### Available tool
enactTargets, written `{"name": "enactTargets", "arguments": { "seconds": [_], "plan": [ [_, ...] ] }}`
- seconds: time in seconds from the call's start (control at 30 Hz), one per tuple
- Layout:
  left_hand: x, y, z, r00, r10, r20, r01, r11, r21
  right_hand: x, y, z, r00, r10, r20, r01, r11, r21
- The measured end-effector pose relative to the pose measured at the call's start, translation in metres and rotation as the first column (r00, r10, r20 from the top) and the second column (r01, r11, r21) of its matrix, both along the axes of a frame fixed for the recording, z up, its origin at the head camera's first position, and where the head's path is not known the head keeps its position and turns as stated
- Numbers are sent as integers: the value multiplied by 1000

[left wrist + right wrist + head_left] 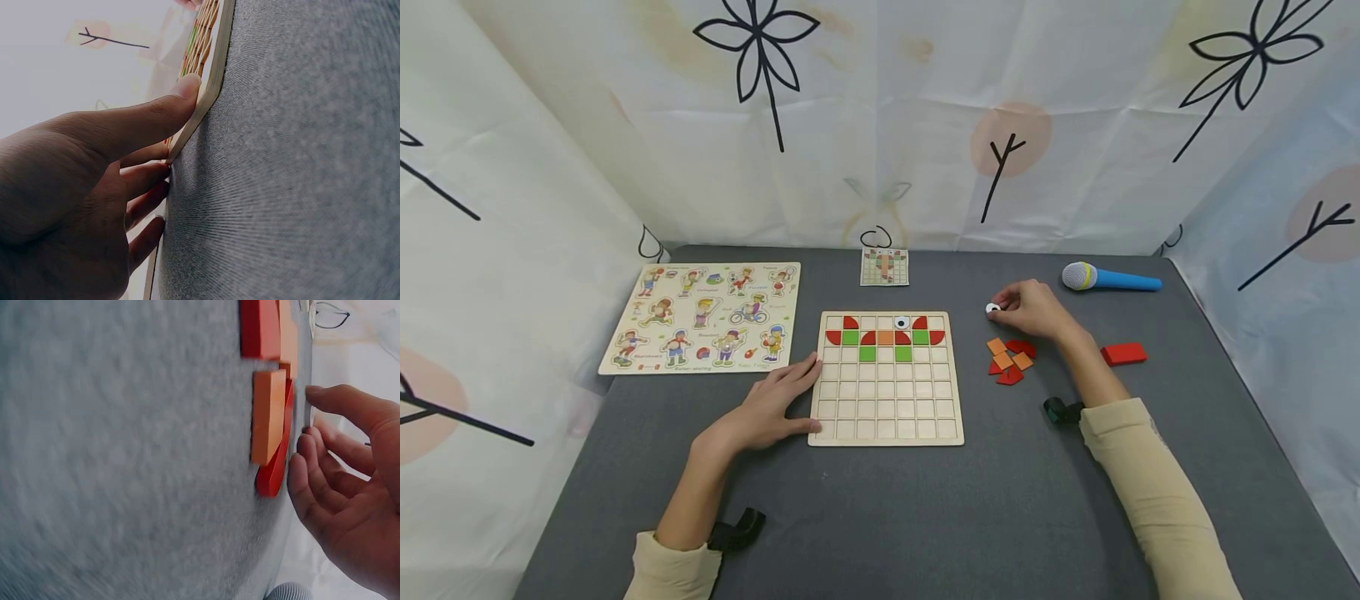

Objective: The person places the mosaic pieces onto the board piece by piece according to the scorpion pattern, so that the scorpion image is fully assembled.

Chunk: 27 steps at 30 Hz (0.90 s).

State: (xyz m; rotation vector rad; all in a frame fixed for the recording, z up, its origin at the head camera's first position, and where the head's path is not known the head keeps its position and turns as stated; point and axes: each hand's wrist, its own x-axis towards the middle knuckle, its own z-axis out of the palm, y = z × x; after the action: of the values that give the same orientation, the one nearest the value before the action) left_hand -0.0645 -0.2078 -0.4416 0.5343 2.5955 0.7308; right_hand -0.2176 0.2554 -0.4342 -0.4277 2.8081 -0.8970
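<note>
My left hand (767,410) rests against the left edge of the wooden grid board (886,430), thumb on the near corner and fingers further up. Red, green and orange tiles and one eye tile (902,322) fill some squares in the board's upper rows. Off to the right, my right hand (1036,312) pinches a small white round eye piece (992,308) between thumb and fingertips. Just below that hand lies a loose group of red tiles (1011,376) and orange tiles (1023,361). In the right wrist view the pinched piece is mostly hidden by the fingers.
A pattern card (884,267) lies behind the board. To the left is a picture puzzle board (700,321) with cartoon children. A blue toy microphone (1112,279) and a red block (1124,354) lie at the right. Patterned cloth (880,108) hangs beyond the table.
</note>
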Motion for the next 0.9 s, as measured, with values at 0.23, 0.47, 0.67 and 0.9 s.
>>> {"name": "enactTargets", "arguments": {
  "seconds": [0.23,0.47,0.67,0.9],
  "plan": [
    [0,0,1,1000,1,0,-1,1000,-2,13,-18,4,999,24,-33,-27,994,-104],
    [0,-1,-1,1000,1,0,-1,1000,8,29,-47,11,996,70,-51,-78,982,-171],
    [0,-1,-1,1000,1,0,-1,1000,8,35,-74,15,991,120,-63,-130,970,-203],
    [-1,-1,-1,1000,-1,1,1,1000,8,34,-107,18,977,202,-74,-214,949,-233]
  ]
}}
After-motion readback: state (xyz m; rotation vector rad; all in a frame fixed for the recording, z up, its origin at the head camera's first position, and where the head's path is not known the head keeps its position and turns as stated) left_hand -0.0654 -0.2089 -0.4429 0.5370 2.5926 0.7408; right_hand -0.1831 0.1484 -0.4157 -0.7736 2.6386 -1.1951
